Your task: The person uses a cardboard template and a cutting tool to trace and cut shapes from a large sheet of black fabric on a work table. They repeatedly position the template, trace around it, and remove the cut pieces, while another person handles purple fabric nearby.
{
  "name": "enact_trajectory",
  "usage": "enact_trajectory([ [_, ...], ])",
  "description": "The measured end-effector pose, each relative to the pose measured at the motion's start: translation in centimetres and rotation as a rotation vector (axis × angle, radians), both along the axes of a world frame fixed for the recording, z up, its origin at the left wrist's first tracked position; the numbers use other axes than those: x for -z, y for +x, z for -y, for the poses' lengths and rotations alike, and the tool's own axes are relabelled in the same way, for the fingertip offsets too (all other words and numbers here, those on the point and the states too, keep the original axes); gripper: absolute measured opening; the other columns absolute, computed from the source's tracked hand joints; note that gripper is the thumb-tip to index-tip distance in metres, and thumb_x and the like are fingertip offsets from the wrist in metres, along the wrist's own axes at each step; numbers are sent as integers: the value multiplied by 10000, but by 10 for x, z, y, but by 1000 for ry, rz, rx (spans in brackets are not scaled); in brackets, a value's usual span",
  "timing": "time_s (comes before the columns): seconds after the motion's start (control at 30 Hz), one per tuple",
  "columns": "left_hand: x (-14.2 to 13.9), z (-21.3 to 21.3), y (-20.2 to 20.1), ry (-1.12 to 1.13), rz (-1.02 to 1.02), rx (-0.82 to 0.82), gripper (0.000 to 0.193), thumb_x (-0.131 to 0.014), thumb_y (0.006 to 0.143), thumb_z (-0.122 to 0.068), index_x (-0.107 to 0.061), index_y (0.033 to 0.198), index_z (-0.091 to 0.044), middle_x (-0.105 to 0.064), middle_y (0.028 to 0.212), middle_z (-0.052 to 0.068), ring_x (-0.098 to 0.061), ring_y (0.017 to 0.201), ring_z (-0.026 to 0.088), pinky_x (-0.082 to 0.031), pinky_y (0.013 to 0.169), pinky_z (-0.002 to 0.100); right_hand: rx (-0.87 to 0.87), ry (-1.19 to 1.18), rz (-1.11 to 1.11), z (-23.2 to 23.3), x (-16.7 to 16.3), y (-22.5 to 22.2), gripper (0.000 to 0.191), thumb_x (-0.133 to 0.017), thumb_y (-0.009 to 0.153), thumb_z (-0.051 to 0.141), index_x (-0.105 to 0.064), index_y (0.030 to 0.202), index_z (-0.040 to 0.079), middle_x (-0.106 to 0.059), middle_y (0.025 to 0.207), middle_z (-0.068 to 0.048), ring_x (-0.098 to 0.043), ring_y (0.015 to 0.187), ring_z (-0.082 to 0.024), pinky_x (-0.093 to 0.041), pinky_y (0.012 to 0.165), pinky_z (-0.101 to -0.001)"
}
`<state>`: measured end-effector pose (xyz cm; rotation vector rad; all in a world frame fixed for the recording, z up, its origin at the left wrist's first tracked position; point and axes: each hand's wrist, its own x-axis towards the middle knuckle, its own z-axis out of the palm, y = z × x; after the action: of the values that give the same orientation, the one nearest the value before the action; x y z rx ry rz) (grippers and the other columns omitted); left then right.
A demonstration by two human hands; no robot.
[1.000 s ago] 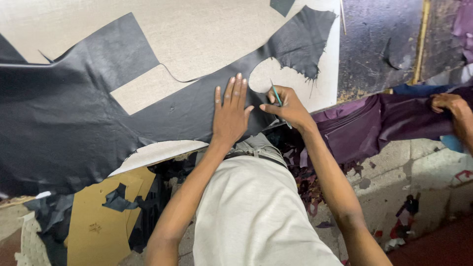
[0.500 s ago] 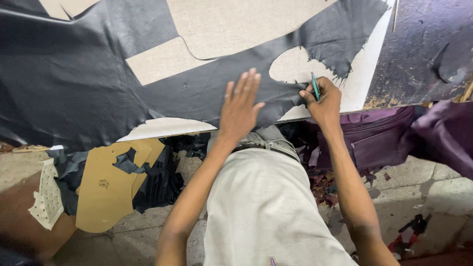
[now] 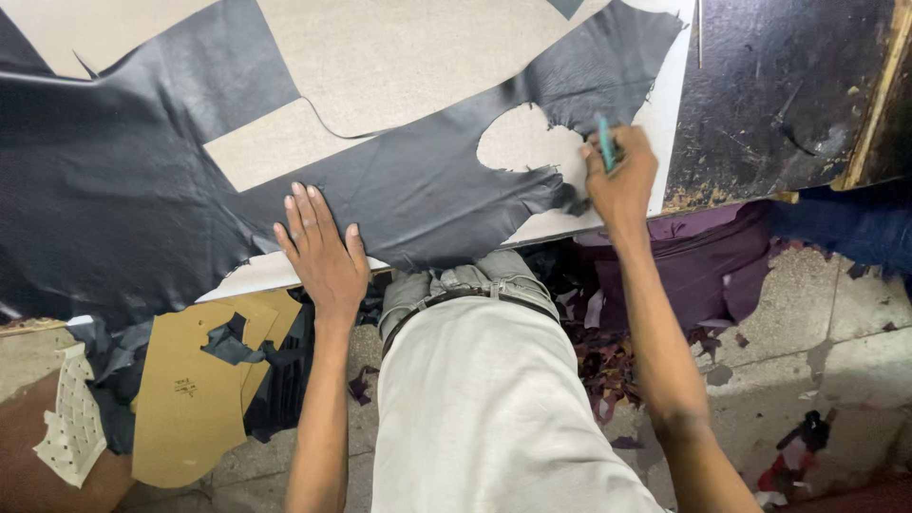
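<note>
Pale beige cutting board (image 3: 399,57) fills the top of the view, its near edge running just above the person's waist; beside it on the right sits a dark scuffed worktop (image 3: 779,85) with a yellowish strip along its far right side. Large black leather hide with ragged cut-out edges (image 3: 123,190) lies flat over the board, an irregular hole cut near its right end and bare board open above the middle. Left hand (image 3: 323,252) is spread wide, palm down, fingers together-ish, pressing the hide at the board's near edge. Right hand (image 3: 622,176) is closed around a slim teal-handled cutting tool (image 3: 605,142), tip just beside the hole's ragged right rim (contact point too small to tell). Below the board edge, on the left, tan cardboard pattern pieces (image 3: 195,399) lean with black offcuts on them, plus a white perforated piece (image 3: 66,427). Concrete floor (image 3: 836,332) on the right carries dark purple leather scraps (image 3: 608,366).
</note>
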<state>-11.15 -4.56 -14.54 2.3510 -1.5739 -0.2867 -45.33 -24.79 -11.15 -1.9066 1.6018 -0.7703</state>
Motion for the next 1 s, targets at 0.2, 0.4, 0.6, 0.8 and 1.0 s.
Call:
enact_trajectory([
  [0.2,-4,2,-3,-48,8,-16,644,-436,1094,-299,-299,1617,52,-265,1696,226,-208,1587,373,-125,1282,581,30,-174,-40,77,-4,-2,521,-961,851,72,-621,1243,26,-561,1234,-141,-654,869,-251,-560,727,-333],
  [0.4,-10,2,-4,-54,-60,-15,641,-475,1087,-272,-301,1613,52,-262,1694,224,-195,1580,375,-114,1271,588,37,-251,-96,92,7,4,871,-1063,750,178,-493,1397,53,-424,1331,-161,-653,904,-262,-581,768,-349],
  [0.6,-31,18,11,-149,-156,-3,520,-594,1032,-129,-477,1521,4,-396,1635,184,-323,1536,367,-235,1253,521,-23,-231,-117,107,-2,-1,929,-1077,675,190,-501,1391,48,-439,1327,-151,-642,900,-264,-581,770,-370],
  [0.8,-50,52,42,-299,-136,32,387,-758,903,-88,-607,1251,-14,-546,1227,177,-473,1168,356,-359,1010,476,-225,-270,-160,124,-9,0,655,-1035,712,170,-628,1202,15,-617,1122,-134,-648,960,-320,-546,803,-419],
  [1.0,-48,60,61,-170,-187,132,179,-788,924,-98,-612,945,-68,-546,942,75,-441,946,294,-362,917,447,-217,-291,-225,125,-17,7,359,-958,756,102,-655,902,-24,-632,918,-180,-624,787,-376,-461,678,-456],
])
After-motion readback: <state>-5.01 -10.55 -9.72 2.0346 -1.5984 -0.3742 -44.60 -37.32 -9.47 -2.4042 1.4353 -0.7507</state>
